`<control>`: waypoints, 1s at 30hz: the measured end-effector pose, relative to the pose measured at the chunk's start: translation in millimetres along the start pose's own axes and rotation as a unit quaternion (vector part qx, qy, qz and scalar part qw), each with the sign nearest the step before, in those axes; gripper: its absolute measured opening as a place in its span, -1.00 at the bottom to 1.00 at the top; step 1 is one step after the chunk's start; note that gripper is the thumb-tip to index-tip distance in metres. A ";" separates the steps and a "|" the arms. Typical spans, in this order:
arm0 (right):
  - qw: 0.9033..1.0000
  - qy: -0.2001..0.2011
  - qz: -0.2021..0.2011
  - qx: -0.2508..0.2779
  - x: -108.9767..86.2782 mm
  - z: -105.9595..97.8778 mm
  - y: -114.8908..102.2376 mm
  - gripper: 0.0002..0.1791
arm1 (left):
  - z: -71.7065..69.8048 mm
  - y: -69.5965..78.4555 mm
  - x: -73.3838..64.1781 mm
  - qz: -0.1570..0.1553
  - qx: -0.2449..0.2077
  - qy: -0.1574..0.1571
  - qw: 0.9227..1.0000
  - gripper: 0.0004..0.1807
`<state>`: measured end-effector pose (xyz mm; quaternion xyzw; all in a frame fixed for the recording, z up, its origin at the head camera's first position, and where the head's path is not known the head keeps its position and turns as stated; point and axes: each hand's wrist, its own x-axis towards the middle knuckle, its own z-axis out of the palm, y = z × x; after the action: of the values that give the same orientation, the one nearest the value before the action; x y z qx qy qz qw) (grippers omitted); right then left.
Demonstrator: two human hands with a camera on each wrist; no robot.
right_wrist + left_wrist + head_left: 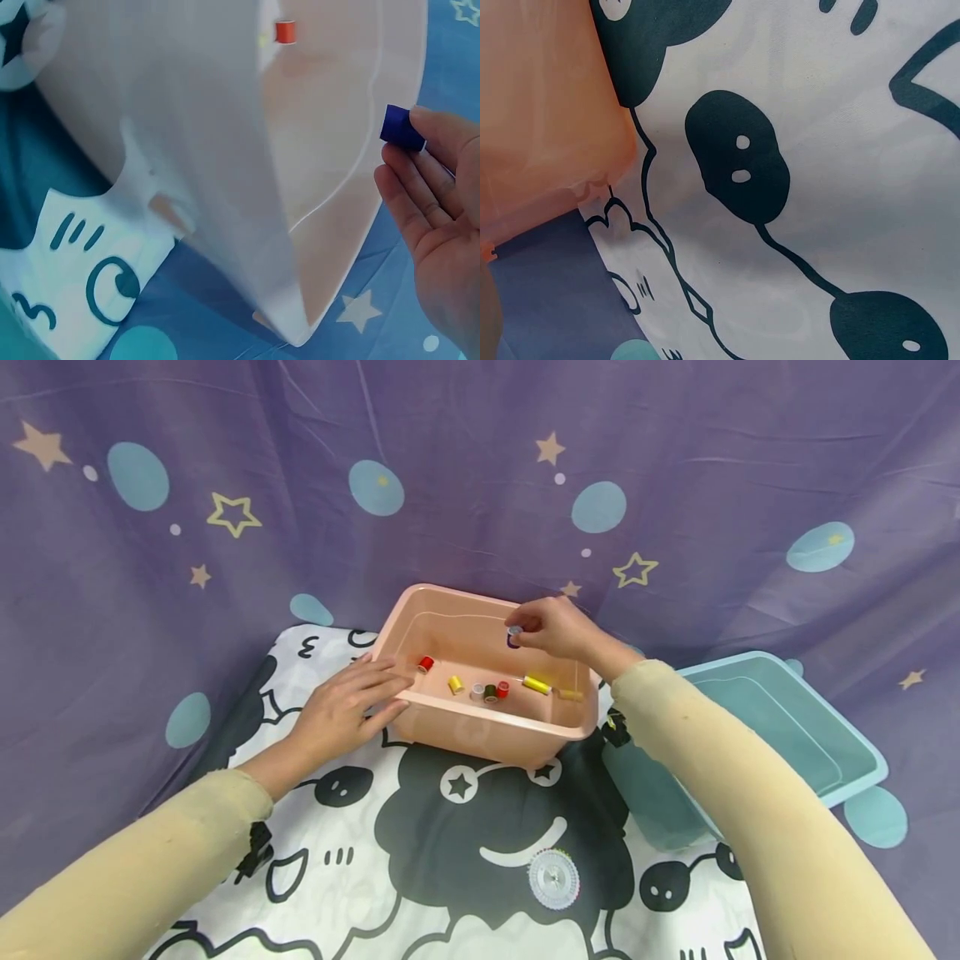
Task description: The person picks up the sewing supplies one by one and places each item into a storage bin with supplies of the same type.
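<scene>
My right hand [558, 628] pinches a dark blue thread spool [402, 129] between thumb and fingers, above the back right of a pink plastic bin [480, 714]. On the bin's left rim rests my left hand [341, 700], its fingers extended over the edge. Small thread spools lie scattered on the bin floor: a red spool [425, 665], a yellow spool [456, 685], a pale spool [477, 692], a dark green spool [491, 693] and another red spool [503, 690]. Farther right is a longer bright yellow cylinder [537, 685]. The left wrist view shows mostly the bin's outer wall [547, 112].
A teal bin [780, 718] stands to the right, partly behind my right forearm. Nearer me, a round wheel of pins [554, 878] lies on the black-and-white patterned cloth [337, 860]. A purple curtain [465, 510] hangs behind the bins.
</scene>
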<state>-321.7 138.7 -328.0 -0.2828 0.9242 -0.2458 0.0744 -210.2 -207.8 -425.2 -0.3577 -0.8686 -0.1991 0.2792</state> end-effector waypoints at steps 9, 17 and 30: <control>0.996 -0.076 0.006 -0.047 10.6 10.8 9.1 -0.71 | -1.5 0.4 -0.2 0.000 -0.001 0.003 1.000 -0.55; 0.988 -0.134 0.041 -0.062 17.4 18.8 10.6 -0.69 | -0.3 -0.1 -1.3 -0.002 -0.002 -0.005 1.000 -0.55; 0.985 -0.156 0.057 -0.052 19.3 23.5 6.9 -0.70 | -0.3 -0.2 -0.3 -0.003 -0.007 -0.001 1.000 -0.57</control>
<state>-334.5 123.2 -351.8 -0.2678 0.9273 -0.1457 0.2172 -210.1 -208.2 -425.2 -0.3574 -0.8683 -0.2054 0.2757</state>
